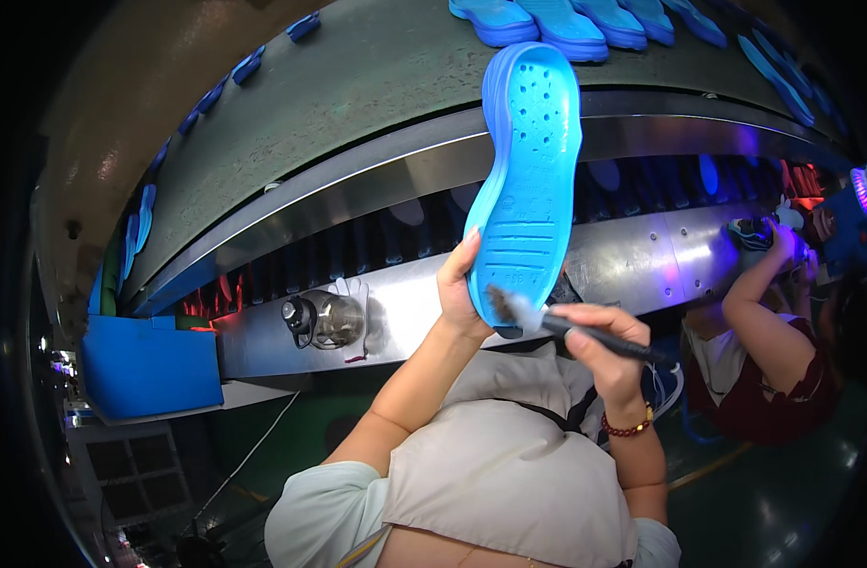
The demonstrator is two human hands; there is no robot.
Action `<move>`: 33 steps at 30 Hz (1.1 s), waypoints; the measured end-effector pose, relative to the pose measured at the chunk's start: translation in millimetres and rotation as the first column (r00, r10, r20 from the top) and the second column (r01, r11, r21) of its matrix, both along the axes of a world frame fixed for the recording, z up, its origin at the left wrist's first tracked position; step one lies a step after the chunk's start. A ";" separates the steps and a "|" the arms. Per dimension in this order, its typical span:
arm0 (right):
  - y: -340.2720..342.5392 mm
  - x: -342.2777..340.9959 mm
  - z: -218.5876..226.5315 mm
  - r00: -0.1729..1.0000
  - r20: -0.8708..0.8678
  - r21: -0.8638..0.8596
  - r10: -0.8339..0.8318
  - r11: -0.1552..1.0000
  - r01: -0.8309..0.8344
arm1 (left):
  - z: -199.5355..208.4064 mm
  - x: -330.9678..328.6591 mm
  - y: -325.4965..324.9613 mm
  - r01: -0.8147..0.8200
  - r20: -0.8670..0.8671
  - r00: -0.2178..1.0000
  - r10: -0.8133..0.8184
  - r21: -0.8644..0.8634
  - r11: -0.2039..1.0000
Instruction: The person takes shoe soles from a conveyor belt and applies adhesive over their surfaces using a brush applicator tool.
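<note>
A blue shoe sole (528, 204) is held up in front of me, its hollow inner side facing me and its toe end pointing away. My left hand (462, 289) grips it by the left edge near the heel. In my right hand (611, 346) is a brush (594, 336) with a dark handle. Its bristles, dark at the tip, are at the heel part of the sole; they look blurred, and I cannot tell how firmly they touch.
Beyond a metal rail, a green conveyor belt (358, 118) carries several blue soles (571, 28). On the metal ledge (405, 317) stand a dark-lidded bottle (331, 320) and a pale glove (358, 292). A blue box (151, 367) is at the left; a co-worker (765, 355) works at the right.
</note>
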State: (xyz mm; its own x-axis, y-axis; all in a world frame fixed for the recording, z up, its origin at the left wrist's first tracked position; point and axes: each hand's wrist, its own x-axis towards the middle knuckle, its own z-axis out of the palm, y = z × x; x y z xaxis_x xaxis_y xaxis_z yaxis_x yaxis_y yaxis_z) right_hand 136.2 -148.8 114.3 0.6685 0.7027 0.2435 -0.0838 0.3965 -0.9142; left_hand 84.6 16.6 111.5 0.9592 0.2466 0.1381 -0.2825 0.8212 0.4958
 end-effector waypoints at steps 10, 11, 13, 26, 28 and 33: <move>-0.5 30.7 19.9 0.981 0.192 -0.089 -0.035 0.995 0.053 | -2.9 4.8 8.1 -0.132 -0.206 0.974 0.097 -0.164 0.978; 3.6 37.0 10.9 0.942 0.334 -0.116 0.013 0.993 0.027 | -5.4 5.8 9.8 -0.141 -0.198 0.974 0.109 -0.152 0.978; 5.4 41.7 16.5 0.858 0.463 -0.197 0.223 0.969 -0.146 | -6.9 7.8 15.5 -0.162 -0.183 0.974 0.137 -0.127 0.979; 1.1 43.7 27.1 0.798 0.523 -0.277 0.298 0.945 -0.172 | -7.4 -1.3 33.5 0.207 -0.305 0.914 -0.269 -0.220 0.953; 8.8 46.5 23.3 0.713 0.528 -0.373 0.462 0.880 -0.294 | -7.8 0.2 30.7 0.295 -0.446 0.833 -0.326 -0.139 0.945; -1.8 56.6 40.6 0.617 0.472 -0.480 0.630 0.770 -0.419 | 5.1 -7.3 30.6 0.512 -0.630 0.657 -0.413 -0.028 0.858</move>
